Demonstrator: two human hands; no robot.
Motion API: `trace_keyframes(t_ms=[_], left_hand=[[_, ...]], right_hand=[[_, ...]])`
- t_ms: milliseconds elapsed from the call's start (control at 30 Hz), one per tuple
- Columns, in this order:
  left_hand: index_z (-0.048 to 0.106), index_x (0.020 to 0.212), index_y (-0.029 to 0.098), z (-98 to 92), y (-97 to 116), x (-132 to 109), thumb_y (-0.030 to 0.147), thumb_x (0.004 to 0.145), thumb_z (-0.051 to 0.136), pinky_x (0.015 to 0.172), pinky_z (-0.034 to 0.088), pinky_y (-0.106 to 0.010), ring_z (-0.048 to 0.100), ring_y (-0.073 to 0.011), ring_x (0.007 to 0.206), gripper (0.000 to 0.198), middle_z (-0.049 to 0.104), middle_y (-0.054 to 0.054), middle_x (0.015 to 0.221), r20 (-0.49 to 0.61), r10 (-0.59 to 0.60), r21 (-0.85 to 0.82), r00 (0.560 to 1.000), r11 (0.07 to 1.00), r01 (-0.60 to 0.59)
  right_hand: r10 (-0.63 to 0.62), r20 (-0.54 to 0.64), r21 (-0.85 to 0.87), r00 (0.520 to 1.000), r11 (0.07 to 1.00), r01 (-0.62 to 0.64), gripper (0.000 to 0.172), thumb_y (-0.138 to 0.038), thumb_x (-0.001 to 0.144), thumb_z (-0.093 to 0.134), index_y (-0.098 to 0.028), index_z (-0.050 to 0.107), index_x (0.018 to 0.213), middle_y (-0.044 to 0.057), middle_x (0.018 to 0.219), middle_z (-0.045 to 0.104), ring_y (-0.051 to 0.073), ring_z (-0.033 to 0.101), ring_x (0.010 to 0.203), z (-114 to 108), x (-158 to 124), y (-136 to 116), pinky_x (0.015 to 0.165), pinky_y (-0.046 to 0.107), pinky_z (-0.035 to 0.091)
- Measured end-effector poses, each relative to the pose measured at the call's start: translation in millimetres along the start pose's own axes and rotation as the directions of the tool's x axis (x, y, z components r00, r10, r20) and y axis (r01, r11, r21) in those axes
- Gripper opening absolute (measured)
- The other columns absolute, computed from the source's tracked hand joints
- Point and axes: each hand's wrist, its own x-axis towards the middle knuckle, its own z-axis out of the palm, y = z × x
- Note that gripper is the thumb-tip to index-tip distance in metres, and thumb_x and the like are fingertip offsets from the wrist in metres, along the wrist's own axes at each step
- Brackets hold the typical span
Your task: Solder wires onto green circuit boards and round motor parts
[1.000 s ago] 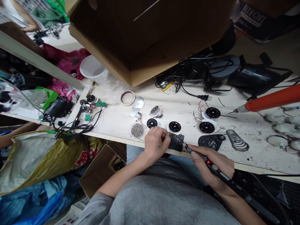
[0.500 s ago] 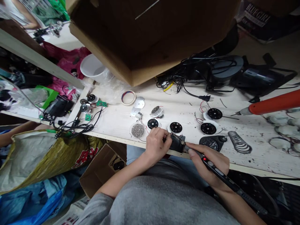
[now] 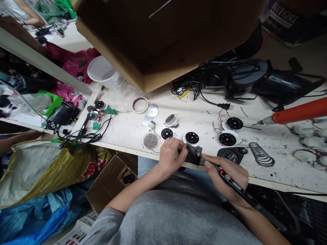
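Observation:
At the near edge of the white workbench (image 3: 194, 117), my left hand (image 3: 171, 157) is closed in a pinch on a small black part (image 3: 192, 154) with thin wires. My right hand (image 3: 227, 178) grips a slim black soldering iron (image 3: 236, 186) with a red light on it. Its tip touches the black part just right of my left fingers. Black round discs (image 3: 191, 137) on white bases lie just beyond the hands, and a small dish of silvery bits (image 3: 150, 140) sits to the left.
A big cardboard box (image 3: 158, 37) overhangs the back of the bench. A coiled metal iron stand (image 3: 261, 153), an orange-handled tool (image 3: 297, 114), a tape roll (image 3: 140, 104), tangled black cables (image 3: 204, 85) and green circuit boards (image 3: 110, 111) lie around. Bags and an open carton (image 3: 109, 183) sit below left.
Both hands hold almost the same pose. My right hand and the soldering iron have shifted slightly left, toward the black part.

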Motion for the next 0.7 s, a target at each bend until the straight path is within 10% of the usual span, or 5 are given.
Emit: trace_keyframes(t_ms=[700], left_hand=[[0.057, 0.073, 0.021, 1.0, -1.2, 0.9, 0.010, 0.084, 0.064, 0.066, 0.044, -0.028, 0.055, -0.0149, 0.067, 0.018, 0.058, 0.002, 0.067, -0.007, 0.025, -0.001, 1.000, 1.000, -0.025]], right_hand=[[0.255, -0.034, -0.037, 0.966, 0.966, -0.256, 0.016, -0.026, 0.097, 0.068, -0.026, 0.078, 0.110, 0.001, 0.092, 0.080, 0.018, 0.075, 0.074, -29.7, -19.5, -11.7, 0.076, 0.032, 0.063]])
